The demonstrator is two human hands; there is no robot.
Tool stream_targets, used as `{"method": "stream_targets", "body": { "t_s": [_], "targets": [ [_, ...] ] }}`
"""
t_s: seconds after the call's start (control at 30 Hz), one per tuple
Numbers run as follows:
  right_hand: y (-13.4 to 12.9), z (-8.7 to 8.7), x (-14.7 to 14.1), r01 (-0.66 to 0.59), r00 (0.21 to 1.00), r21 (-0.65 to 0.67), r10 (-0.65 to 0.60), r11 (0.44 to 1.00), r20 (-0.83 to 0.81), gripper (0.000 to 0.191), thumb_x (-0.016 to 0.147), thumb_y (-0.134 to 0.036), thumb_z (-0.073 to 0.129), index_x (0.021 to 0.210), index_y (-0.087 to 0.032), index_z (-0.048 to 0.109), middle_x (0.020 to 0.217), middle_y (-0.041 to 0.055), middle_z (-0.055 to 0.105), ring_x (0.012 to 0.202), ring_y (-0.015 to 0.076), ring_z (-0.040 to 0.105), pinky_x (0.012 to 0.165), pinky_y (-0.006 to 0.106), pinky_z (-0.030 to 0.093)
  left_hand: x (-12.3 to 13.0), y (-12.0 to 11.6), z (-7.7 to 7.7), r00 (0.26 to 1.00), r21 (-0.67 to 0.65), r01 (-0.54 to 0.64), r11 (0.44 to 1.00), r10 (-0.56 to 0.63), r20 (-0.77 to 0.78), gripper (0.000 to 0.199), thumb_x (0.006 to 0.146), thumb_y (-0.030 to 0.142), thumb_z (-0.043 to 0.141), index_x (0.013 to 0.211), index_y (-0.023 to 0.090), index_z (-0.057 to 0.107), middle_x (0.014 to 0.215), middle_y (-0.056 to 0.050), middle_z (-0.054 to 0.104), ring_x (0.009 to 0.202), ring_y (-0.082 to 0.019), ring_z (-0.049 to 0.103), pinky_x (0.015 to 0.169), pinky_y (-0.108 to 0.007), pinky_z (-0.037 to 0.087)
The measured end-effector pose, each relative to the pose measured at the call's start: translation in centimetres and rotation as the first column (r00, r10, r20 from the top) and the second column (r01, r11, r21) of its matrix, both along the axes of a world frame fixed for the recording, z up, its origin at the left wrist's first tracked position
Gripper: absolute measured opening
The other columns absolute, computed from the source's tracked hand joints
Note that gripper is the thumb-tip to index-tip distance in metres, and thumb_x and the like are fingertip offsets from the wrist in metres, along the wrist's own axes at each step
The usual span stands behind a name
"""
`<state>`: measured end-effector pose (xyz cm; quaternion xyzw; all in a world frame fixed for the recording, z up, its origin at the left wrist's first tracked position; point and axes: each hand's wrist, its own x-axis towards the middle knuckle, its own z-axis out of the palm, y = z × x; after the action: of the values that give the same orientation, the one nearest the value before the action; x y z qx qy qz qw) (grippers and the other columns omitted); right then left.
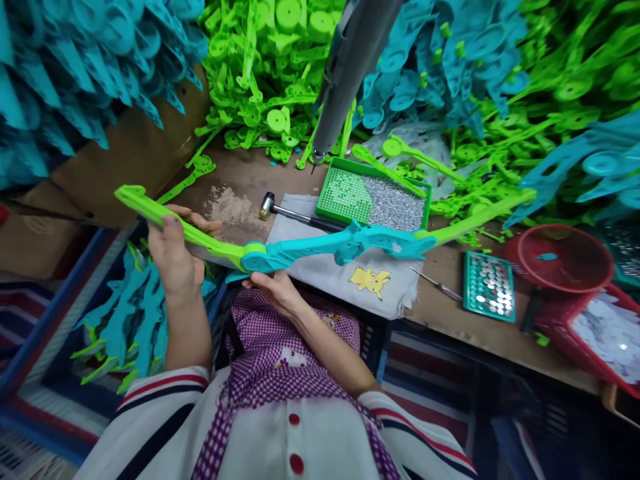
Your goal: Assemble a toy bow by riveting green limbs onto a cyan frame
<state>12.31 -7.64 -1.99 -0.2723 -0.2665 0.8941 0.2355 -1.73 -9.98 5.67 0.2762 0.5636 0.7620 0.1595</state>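
Observation:
A long plastic toy bow (320, 250) with a turquoise middle and lime green limbs stretches across in front of me, above the bench edge. My left hand (176, 257) is closed around its left green limb. Under the joint of that limb and the turquoise middle, my right hand (276, 288) grips the bow from below; part of its fingers is hidden. Just behind the bow, a small hammer (295, 215) lies on a grey cloth (325, 277). A power screwdriver (345, 80) hangs point down over the bench.
A green tray (345, 193) of small metal parts stands behind the hammer. To the right are a thin pointed tool (440, 287), a box of metal discs (489, 285) and a red bowl (563, 260). Green parts (280, 67) and turquoise parts (435, 60) pile up behind; several bows (135, 320) fill a crate at left.

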Motion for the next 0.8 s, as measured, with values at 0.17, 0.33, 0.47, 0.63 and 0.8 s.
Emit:
{"method": "stream_targets", "body": {
  "t_s": [0.17,0.33,0.47,0.63,0.8],
  "targets": [
    [-0.2,0.5,-0.1,0.025,1.0,0.018,-0.025,1.0,0.018,0.051,0.05,-0.055,0.088,0.079,-0.018,0.068,0.064,-0.0005,0.072,0.055,0.0143,0.066,0.06,0.029,0.056,2.0,-0.6,-1.5,0.991,-0.018,0.089,0.996,-0.087,0.105,0.037,0.085,0.059,0.066,0.101,0.026,0.058,0.081,0.001,0.064,0.071,-0.016,0.07,0.077,-0.034,0.057],
    [-0.4,0.5,0.2,0.176,0.972,0.065,-0.184,0.982,0.147,0.042,0.051,-0.047,0.087,0.074,-0.018,0.067,0.066,-0.001,0.07,0.055,0.0127,0.061,0.057,0.027,0.052,2.9,-0.8,-2.4,0.99,-0.012,0.105,0.994,-0.103,0.094,0.033,0.09,0.055,0.06,0.112,0.03,0.056,0.084,0.0,0.065,0.076,-0.017,0.07,0.08,-0.035,0.057],
    [-0.9,0.3,0.5,0.25,0.948,0.136,-0.271,0.959,0.168,0.037,0.055,-0.048,0.084,0.069,-0.02,0.065,0.062,-0.0032,0.064,0.052,0.0106,0.054,0.051,0.025,0.046,3.0,-1.4,-3.2,0.996,-0.088,0.078,0.993,-0.072,0.06,0.035,0.09,0.059,0.057,0.113,0.033,0.053,0.087,-0.002,0.067,0.086,-0.022,0.071,0.083,-0.04,0.057],
    [-1.2,-1.3,-0.1,0.262,0.945,0.134,-0.282,0.956,0.167,0.039,0.058,-0.051,0.082,0.076,-0.02,0.066,0.069,-0.0007,0.068,0.057,0.0127,0.058,0.051,0.025,0.047,3.9,-2.3,-4.3,0.997,-0.171,0.074,0.982,-0.066,0.051,0.036,0.091,0.064,0.048,0.114,0.037,0.051,0.097,-0.004,0.068,0.094,-0.025,0.07,0.082,-0.044,0.057],
    [-0.4,-1.0,2.2,-0.078,0.983,0.329,0.018,0.941,0.181,0.04,0.064,-0.05,0.08,0.089,-0.02,0.071,0.076,0.0001,0.073,0.063,0.0133,0.062,0.061,0.027,0.053,3.0,-1.2,-5.1,0.987,-0.123,-0.058,0.991,0.075,0.145,0.042,0.084,0.073,0.047,0.1,0.034,0.054,0.087,-0.002,0.066,0.084,-0.022,0.066,0.07,-0.038,0.055]
  ]
}}
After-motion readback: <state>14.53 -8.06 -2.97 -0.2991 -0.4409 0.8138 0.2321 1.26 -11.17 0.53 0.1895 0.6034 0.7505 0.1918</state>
